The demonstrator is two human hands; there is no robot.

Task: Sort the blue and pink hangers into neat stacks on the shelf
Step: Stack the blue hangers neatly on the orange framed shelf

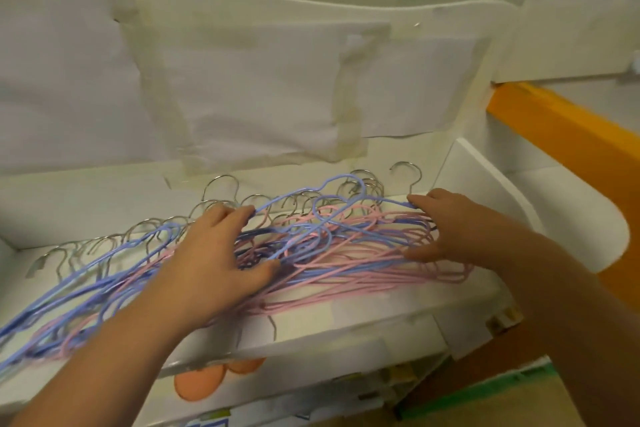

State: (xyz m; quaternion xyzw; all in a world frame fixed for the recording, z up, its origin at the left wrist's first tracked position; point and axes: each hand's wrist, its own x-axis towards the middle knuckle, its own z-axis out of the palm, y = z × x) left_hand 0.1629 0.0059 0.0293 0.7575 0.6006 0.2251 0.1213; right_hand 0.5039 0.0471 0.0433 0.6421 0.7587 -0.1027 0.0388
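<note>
1. We see a tangled heap of blue hangers (pixel 104 291) and pink hangers (pixel 363 274) lying mixed together across a white shelf (pixel 311 333), their metal hooks (pixel 221 184) pointing toward the back wall.
2. Our left hand (pixel 214 253) sits over the middle of the heap, its fingers (pixel 239 213) curled round the left end of a raised blue hanger (pixel 311 194), thumb pressed into the wires below.
3. Our right hand (pixel 446 229) is at the right side of the heap; its fingertips (pixel 414 200) pinch the same raised blue hanger at its right end, thumb resting on pink wires.
4. That raised blue hanger arches above the heap between both hands.
5. Taped white paper (pixel 263 87) covers the wall behind the shelf, and an orange beam (pixel 561 128) runs at the right.
</note>
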